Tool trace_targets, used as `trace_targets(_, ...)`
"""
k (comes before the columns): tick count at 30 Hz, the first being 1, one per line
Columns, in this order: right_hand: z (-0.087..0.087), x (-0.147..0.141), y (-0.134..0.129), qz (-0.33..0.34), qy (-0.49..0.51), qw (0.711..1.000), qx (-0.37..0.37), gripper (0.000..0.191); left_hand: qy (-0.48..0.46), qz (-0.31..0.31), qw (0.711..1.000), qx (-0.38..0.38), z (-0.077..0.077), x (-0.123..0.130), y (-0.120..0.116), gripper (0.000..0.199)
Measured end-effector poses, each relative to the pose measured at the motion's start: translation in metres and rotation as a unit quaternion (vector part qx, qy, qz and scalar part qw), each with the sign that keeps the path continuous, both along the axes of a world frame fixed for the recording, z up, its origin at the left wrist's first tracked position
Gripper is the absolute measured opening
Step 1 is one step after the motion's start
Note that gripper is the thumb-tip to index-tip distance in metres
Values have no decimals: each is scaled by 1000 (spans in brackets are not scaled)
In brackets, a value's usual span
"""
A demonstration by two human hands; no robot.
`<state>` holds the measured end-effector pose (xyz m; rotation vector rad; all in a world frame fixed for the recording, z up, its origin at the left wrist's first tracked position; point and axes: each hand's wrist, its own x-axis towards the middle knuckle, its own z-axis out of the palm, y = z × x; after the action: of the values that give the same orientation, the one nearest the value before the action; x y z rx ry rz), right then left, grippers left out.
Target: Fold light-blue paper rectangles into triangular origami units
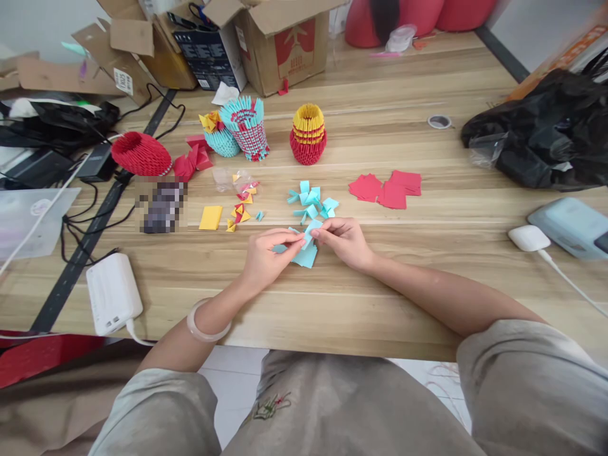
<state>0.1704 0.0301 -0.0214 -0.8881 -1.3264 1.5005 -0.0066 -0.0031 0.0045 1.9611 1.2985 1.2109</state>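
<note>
A light-blue paper piece is held between the fingertips of the left hand and the right hand, each grip pinched closed on it, above light-blue sheets laid on the worktop.

Table, wood-grained, bearing: at upper centre, red-and-yellow folded-paper vase and, left of it, blue-and-red one; at centre, loose blue folded pieces; right of these, red paper squares; centre-left, yellow paper; lower left, white power adapter; upper right, black plastic bag.
</note>
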Motion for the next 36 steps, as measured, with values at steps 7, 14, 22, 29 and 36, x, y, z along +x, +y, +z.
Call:
trace_targets(7,1,0,0,24,-5,1000,-3,32,-57,-2,998,-34,-1,1,-1,9)
trace_targets(14,-1,1,1,57,-30,998,26,33,-85,-10,996,-30,-4,2,-1,9)
trace_targets(22,-4,2,-3,99,-95,987,87,34,-26,6,997,-71,0,2,-2,23)
trace_targets(29,-3,2,-8,81,-132,973,170,21,10,-1,1000,-12,3,0,-3,32)
trace_targets(36,-8,1,-8,-40,-68,971,226,14,87,28,991,93,3,0,0,4)
